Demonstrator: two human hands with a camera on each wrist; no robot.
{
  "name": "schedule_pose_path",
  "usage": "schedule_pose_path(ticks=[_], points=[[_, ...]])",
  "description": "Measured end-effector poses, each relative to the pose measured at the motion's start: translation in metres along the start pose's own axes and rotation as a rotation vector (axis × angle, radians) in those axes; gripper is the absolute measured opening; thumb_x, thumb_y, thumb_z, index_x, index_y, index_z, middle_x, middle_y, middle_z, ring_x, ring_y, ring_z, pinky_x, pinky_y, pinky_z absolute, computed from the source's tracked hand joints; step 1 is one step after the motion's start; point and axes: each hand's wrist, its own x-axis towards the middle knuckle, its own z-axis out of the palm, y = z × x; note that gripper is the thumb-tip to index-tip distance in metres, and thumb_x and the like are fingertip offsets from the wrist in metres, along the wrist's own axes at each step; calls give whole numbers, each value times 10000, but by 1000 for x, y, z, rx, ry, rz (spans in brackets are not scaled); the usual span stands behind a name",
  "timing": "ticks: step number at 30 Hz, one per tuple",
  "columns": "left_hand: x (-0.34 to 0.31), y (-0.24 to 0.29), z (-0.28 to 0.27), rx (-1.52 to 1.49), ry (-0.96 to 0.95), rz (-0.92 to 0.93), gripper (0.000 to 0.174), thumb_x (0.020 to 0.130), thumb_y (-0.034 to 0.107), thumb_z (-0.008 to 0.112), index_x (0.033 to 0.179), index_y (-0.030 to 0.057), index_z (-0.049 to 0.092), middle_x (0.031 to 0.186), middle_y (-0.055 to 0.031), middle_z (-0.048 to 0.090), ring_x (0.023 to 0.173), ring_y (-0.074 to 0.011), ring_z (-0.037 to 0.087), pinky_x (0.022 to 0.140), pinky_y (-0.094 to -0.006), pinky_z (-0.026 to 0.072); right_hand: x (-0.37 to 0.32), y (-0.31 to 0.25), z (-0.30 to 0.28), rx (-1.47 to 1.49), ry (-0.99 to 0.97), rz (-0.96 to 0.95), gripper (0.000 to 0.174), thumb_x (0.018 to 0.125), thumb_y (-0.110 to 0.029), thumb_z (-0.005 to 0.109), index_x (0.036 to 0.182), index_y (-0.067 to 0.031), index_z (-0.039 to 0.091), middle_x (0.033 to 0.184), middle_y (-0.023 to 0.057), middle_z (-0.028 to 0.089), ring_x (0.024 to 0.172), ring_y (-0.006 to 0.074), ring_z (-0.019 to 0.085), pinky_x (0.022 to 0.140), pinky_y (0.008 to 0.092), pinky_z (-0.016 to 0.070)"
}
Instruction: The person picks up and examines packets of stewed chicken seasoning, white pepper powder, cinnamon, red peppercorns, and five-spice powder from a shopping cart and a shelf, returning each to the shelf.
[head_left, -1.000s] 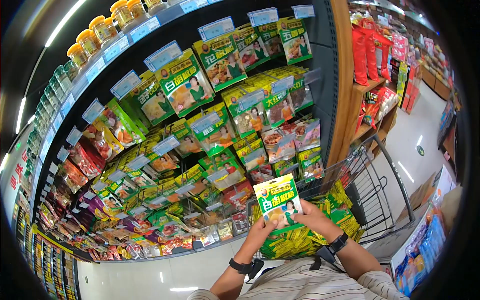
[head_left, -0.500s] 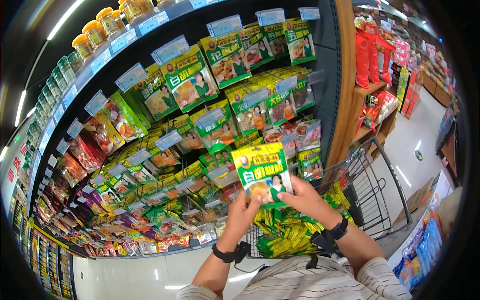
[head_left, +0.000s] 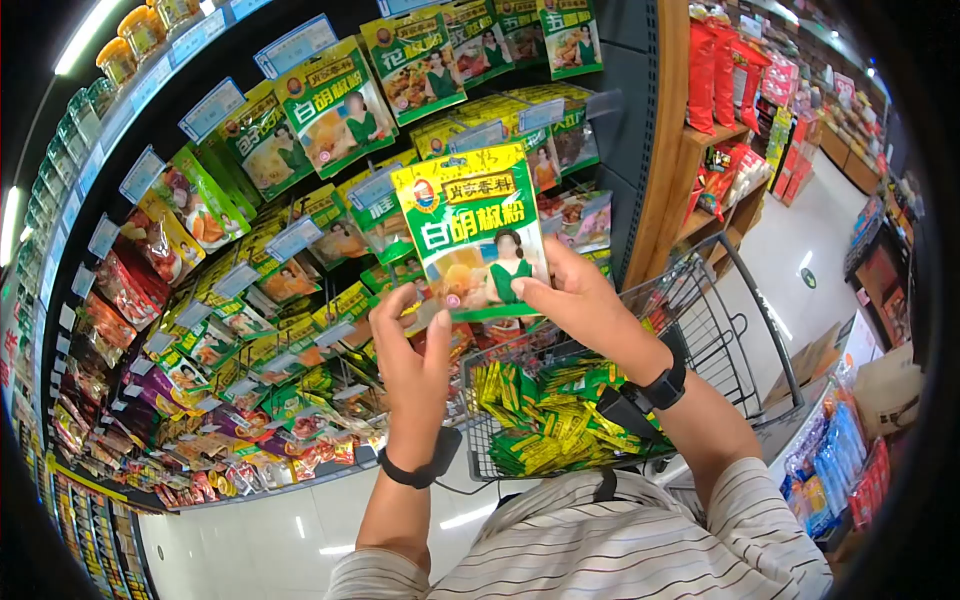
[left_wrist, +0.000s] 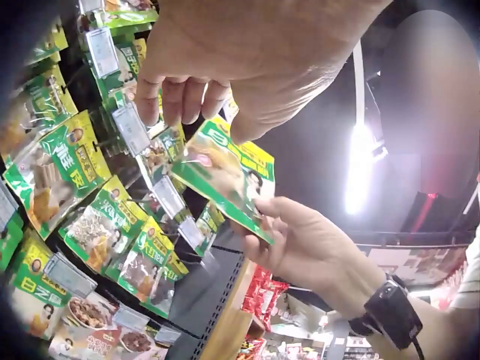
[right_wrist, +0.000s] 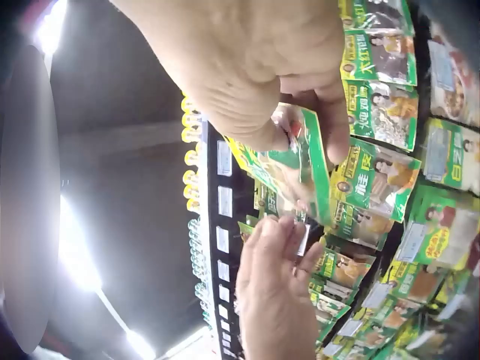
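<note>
A green, yellow and white seasoning packet is held up, front toward the head camera, before the shelf. My right hand pinches its lower right corner, thumb on the front and fingers behind. My left hand is at the lower left corner, its thumb tip by the bottom edge and its fingers loosely bent; whether it touches is unclear. In the left wrist view the packet tilts below the left hand. The right wrist view shows the packet under the right hand, near the left fingertips.
Hanging seasoning packets fill the shelf ahead, with jars along its top. A wire cart near my body holds many green and yellow packets. A wooden shelf with red bags stands at the right.
The packet has risen and come nearer the head camera, moving left overall. My left hand has loosened from its lower left corner; the right keeps its pinch. The view has shifted relative to the shelf.
</note>
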Motion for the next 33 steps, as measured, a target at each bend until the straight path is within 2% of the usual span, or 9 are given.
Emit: schedule_pose_path(ticks=[3, 5, 7, 11, 13, 17, 18, 22, 33], points=[[-6, 8, 11, 82, -138, 252, 552, 954, 275, 639, 1379, -8, 430, 1323, -208, 503, 1215, -296, 514, 1009, -373, 439, -3, -10, 8, -419, 58, -180, 416, 865, -91, 642, 1271, -38, 566, 1080, 155, 655, 937, 248, 662, 793, 365, 530], [-10, 2, 24, -309, -242, 119, 594, 977, 296, 602, 1437, -3, 374, 1383, -181, 476, 1276, -275, 470, 1072, -359, 374, -6, -10, 25, -615, 62, -528, 461, 834, -113, 678, 1276, -40, 568, 1132, 192, 640, 956, 320, 659, 815, 386, 534], [-11, 6, 35, -695, -222, 17, 599, 982, 295, 596, 1447, -1, 362, 1413, -159, 460, 1299, -248, 452, 1090, -352, 350, -15, -14, 31, -696, 61, -563, 531, 803, -153, 716, 1300, -44, 560, 1238, 195, 607, 1008, 369, 637, 858, 414, 534], [-2, 8, 23, -863, -110, -377, 379, 1000, 154, 496, 1345, 2, 446, 1274, -116, 582, 1126, -224, 611, 901, -386, 555, -23, -18, 30, -633, -25, -560, 449, 821, -107, 696, 1250, -44, 580, 1233, 186, 600, 1040, 359, 628, 863, 401, 533], [2, 3, 16, -952, -136, -388, 374, 989, 114, 493, 1342, -1, 451, 1247, -115, 598, 1087, -219, 628, 866, -371, 573, -21, -10, 20, -526, -49, -477, 383, 832, -70, 678, 1202, -30, 590, 1212, 185, 600, 1034, 360, 621, 847, 396, 535], [8, -4, 9, -1011, -145, -407, 366, 968, 74, 492, 1325, 0, 464, 1220, -113, 608, 1043, -228, 649, 802, -393, 611, -13, -8, -2, -467, 174, -368, 291, 855, -43, 654, 1136, -5, 589, 1054, 147, 629, 914, 283, 638, 781, 347, 535], [8, -3, 9, -1014, -137, -412, 371, 963, 73, 502, 1325, 0, 464, 1208, -111, 612, 1032, -223, 649, 795, -379, 603, -9, -3, -4, -429, 194, -365, 266, 899, -71, 636, 1145, 13, 579, 1030, 119, 641, 888, 181, 627, 767, 301, 524], [4, -1, 11, -972, -181, -403, 390, 953, 95, 533, 1326, 4, 464, 1187, -113, 621, 1004, -215, 657, 765, -359, 597, -6, -1, -8, 88, -5, 17, 258, 971, -150, 604, 1156, 27, 573, 1075, 59, 638, 912, 59, 578, 784, 249, 488], [-3, 13, 16, -909, -192, -361, 413, 942, 134, 568, 1319, 10, 452, 1156, -124, 626, 929, -201, 668, 708, -331, 587, -11, 3, -9, 178, -87, 107, 216, 996, -190, 587, 1124, -17, 605, 972, -43, 613, 856, 10, 528, 723, 204, 447]])
